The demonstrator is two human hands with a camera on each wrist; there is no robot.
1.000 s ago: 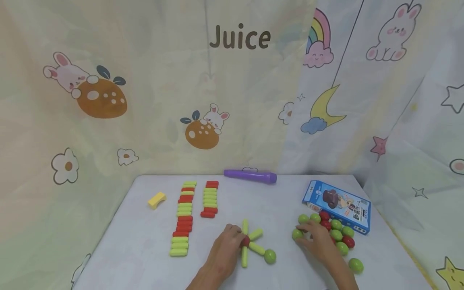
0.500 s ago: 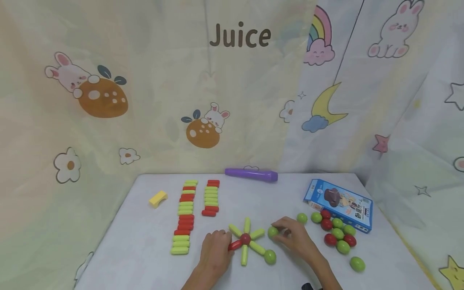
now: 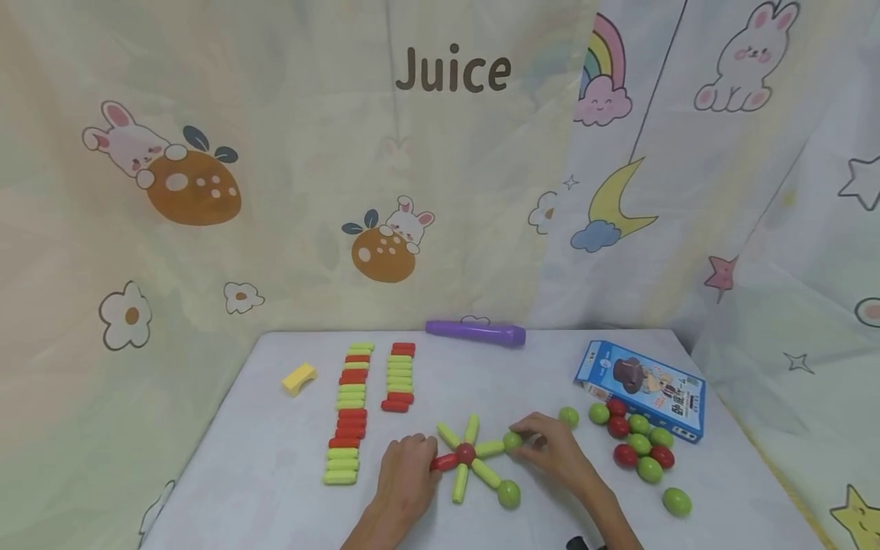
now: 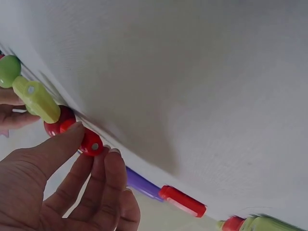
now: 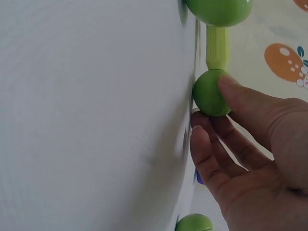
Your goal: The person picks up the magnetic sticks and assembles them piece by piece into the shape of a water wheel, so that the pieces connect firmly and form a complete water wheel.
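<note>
A star of rods lies on the white table, several yellow-green rods and one red rod (image 3: 444,462) spreading from a red ball (image 3: 465,454). My left hand (image 3: 409,470) pinches the red rod's outer end, thumb on top in the left wrist view, where the rod's end (image 4: 95,146) shows a pale dot. On the star's right side, my right hand (image 3: 550,447) pinches a green ball (image 3: 512,441) against the tip of a yellow-green rod (image 3: 490,448). The right wrist view shows this ball (image 5: 209,94) between thumb and fingers. Another green ball (image 3: 509,494) caps the lower-right rod.
Two columns of red and yellow-green rods (image 3: 351,413) lie left of the star, beside a yellow arch block (image 3: 299,380). A purple stick (image 3: 476,333) lies along the back edge. At right, loose red and green balls (image 3: 638,444) sit by a blue box (image 3: 646,389).
My right hand has carried a green ball leftward from the loose balls to the rod tip. The left hand shifted slightly left, uncovering the red rod. The star has turned a little.
</note>
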